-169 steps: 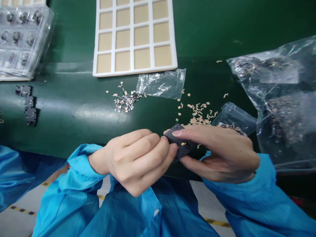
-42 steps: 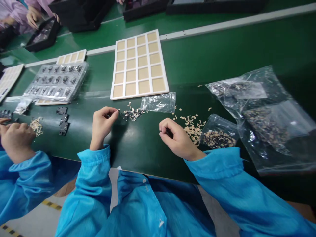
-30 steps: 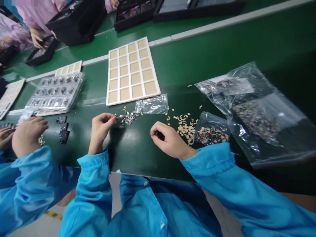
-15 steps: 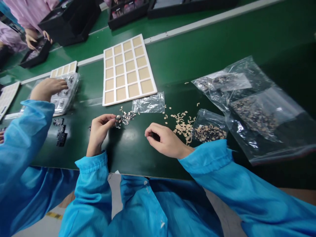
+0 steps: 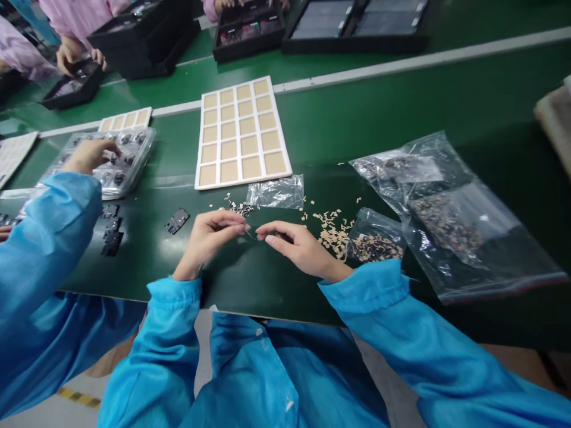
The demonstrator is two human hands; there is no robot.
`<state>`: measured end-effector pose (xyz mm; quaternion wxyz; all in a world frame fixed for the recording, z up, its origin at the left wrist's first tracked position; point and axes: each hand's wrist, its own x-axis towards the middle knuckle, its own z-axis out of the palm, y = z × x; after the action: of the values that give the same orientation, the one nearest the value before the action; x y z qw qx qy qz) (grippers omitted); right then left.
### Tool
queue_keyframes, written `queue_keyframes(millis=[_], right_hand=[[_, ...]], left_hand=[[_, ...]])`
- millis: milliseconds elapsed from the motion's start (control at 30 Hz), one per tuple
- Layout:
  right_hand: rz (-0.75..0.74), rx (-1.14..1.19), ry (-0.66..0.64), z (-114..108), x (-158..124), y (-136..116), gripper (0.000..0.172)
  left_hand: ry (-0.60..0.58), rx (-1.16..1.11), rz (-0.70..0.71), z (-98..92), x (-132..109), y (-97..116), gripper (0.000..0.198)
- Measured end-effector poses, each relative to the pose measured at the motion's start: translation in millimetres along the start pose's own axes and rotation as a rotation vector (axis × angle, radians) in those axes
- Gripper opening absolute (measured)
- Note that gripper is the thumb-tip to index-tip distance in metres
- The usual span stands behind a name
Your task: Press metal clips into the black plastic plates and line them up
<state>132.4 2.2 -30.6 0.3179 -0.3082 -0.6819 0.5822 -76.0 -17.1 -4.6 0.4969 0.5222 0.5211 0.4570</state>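
My left hand pinches a small, thin metallic piece between thumb and fingertips. Close to its right is my right hand, thumb and forefinger pressed together by the other end of the piece; what they hold is too small to make out. Just behind my left hand lies a pile of small silvery and dark parts. A flat black part rests on the green table to the left. Loose tan pieces are scattered beyond my right hand, beside a small clear bag of similar bits.
A white-framed tray with tan squares lies ahead, a crumpled clear bag at its front edge. Larger plastic bags lie on the right. At left, a co-worker's hand is over a clear blister tray. Black trays stand behind.
My left hand has moved right, off the silvery pile, and now meets my right hand with a thin piece between them. The flat black part has come into view. The camera view has shifted slightly.
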Motion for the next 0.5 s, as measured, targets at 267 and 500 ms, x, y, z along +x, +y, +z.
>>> queue_keyframes(millis=[267,500], right_hand=[[0.234,0.624,-0.340,-5,-2,-1,0.032],[0.102,0.189,-0.087,3,-8,-9,0.015]], left_hand=[[-0.335,0.131,0.377,18.0,-8,10,0.006],[-0.242,0.279,0.433,17.6,-11,8,0.004]])
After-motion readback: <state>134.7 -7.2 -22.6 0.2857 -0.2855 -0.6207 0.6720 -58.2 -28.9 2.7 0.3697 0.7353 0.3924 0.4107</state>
